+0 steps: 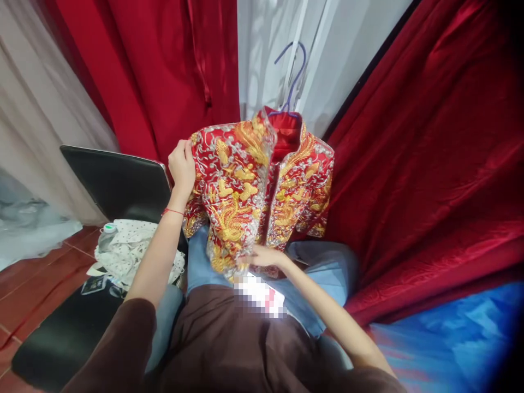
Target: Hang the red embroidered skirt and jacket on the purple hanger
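A red jacket [231,210] with gold and silver embroidery hangs upright in front of me on a purple hanger [302,65], its front partly open. My left hand [181,166] grips it at the shoulder on the left side, fingers curled behind the cloth. Down at the front hem, my right hand [266,256] holds the lower edge of the jacket; its fingertips are slightly blurred. Just below that hand, on my lap, lies a bright white rectangular thing [262,295], too obscured to name.
Left of me stands a black chair [118,183], with white dotted cloth [126,248] and a small dark packet [94,284] on its seat. Red curtains [429,164] hang on both sides. Blue shiny material [458,344] lies at lower right. White fabric [33,224] reaches the tiled floor.
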Available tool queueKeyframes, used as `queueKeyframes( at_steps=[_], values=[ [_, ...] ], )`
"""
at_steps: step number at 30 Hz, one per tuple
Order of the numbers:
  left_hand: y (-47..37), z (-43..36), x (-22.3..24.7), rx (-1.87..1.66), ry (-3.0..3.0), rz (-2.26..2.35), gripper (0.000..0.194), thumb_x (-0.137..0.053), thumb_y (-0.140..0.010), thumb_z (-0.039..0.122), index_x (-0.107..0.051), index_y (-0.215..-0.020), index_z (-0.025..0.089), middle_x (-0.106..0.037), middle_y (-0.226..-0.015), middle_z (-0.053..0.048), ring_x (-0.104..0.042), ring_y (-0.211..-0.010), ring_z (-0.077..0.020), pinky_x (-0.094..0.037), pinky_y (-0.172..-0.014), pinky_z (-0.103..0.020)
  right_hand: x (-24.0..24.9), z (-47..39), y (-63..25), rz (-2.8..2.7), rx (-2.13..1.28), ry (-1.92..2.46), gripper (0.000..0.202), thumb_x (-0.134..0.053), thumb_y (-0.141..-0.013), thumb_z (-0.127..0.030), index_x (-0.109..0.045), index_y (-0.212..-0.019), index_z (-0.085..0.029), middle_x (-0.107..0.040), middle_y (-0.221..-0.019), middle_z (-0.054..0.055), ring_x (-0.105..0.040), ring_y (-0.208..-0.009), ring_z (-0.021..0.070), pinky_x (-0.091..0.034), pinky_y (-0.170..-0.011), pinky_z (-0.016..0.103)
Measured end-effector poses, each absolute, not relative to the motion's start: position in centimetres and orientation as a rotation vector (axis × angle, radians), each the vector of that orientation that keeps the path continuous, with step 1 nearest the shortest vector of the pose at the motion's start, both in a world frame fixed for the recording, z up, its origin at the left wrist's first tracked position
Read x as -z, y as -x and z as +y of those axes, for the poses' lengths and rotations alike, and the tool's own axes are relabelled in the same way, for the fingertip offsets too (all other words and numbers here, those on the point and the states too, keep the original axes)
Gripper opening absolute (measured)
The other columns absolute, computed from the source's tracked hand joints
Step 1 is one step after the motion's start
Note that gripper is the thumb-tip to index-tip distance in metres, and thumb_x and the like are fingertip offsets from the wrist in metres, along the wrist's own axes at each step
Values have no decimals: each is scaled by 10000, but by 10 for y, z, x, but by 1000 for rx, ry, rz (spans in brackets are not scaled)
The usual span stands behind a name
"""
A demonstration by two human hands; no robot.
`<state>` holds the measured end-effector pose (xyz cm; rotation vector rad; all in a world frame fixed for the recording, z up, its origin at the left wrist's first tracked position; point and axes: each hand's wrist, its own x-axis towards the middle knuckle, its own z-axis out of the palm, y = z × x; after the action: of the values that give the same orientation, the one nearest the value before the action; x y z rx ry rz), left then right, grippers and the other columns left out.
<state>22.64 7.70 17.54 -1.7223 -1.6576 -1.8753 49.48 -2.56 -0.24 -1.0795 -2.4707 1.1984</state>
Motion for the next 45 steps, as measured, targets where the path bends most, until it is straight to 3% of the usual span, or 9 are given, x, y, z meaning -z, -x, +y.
queueKeyframes(
  at_steps=[5, 9, 14, 18, 21, 32, 36, 40, 45],
  values=[
    [-242, 70, -146, 1788, 1733, -1715, 388, -338, -1044, 414, -623, -945, 170, -652, -921, -104, -635, -982, -231, -445, -903, -344, 6, 1, -524, -2248, -739, 1826, 394, -440, -999, -372, -697, -1103, -91, -728, -1080, 200, -679, -1036, 299, -501, -891, 375],
    [-282, 38, -95, 1980, 1449, -1643, 308, -410, -1001, 370, -579, -1148, 159, -592, -1253, -193, -512, -1264, -290, -359, -1064, -462, -9, 11, -533, -2248, -681, 2002, 321, -624, -905, -415, -742, -956, -121, -742, -993, 213, -703, -966, 315, -502, -823, 353],
    [-375, -3, 1, 1802, 2748, -1529, 131, -655, -854, 348, -611, -874, 226, -646, -958, -99, -622, -977, -242, -422, -966, -371, -92, 5, -593, -2333, -581, 1554, 234, -568, -915, -342, -740, -935, -184, -754, -901, 68, -685, -811, 192, -485, -758, 272],
    [-437, 5, 49, 1685, 2831, -1977, 341, -774, -755, 416, -556, -901, 198, -604, -968, -143, -594, -944, -269, -411, -805, -346, -162, 25, -660, -1720, 449, 1703, 372, -495, -932, -365, -635, -1159, -105, -686, -1128, 216, -623, -1072, 334, -467, -904, 456],
    [-451, 22, 60, 1694, 2830, -2063, 208, -700, -821, 302, -514, -792, 214, -598, -861, -95, -569, -822, -218, -370, -736, -326, -172, 54, -694, -1734, 394, 1589, 527, -586, -886, -423, -538, -1306, -108, -649, -1245, 224, -600, -1133, 342, -470, -949, 506],
    [-389, 18, 82, 1784, 2564, -2420, 189, -517, -941, 298, -509, -768, 225, -474, -647, 5, -496, -687, -165, -309, -677, -260, -145, 14, -682, -1500, 402, 1432, 309, -446, -962, -373, -632, -799, -188, -674, -786, 87, -583, -687, 185, -464, -717, 326],
    [-376, 38, 92, 1858, 2486, -2646, 185, -570, -910, 319, -550, -758, 216, -550, -694, -20, -565, -797, -182, -368, -724, -249, -75, -14, -632, -1676, 187, 1520, 244, -470, -925, -329, -589, -755, -200, -598, -680, 43, -531, -636, 167, -415, -674, 296],
    [-355, 37, 110, 1956, 2408, -3051, 249, -761, -749, 373, -591, -734, 191, -606, -695, -23, -617, -781, -186, -464, -750, -272, 24, -20, -584, -1587, -870, 1655, 171, -629, -823, -335, -590, -716, -208, -634, -723, 38, -584, -758, 174, -430, -708, 256],
    [-321, 30, 136, 2304, 1792, -3492, 243, -713, -787, 419, -633, -869, 206, -640, -791, -60, -658, -843, -185, -503, -798, -304, 108, -14, -547, -1356, -1537, 1709, 377, -750, -723, -538, -608, -702, -188, -670, -656, 56, -639, -642, 183, -529, -633, 300]
  ],
)
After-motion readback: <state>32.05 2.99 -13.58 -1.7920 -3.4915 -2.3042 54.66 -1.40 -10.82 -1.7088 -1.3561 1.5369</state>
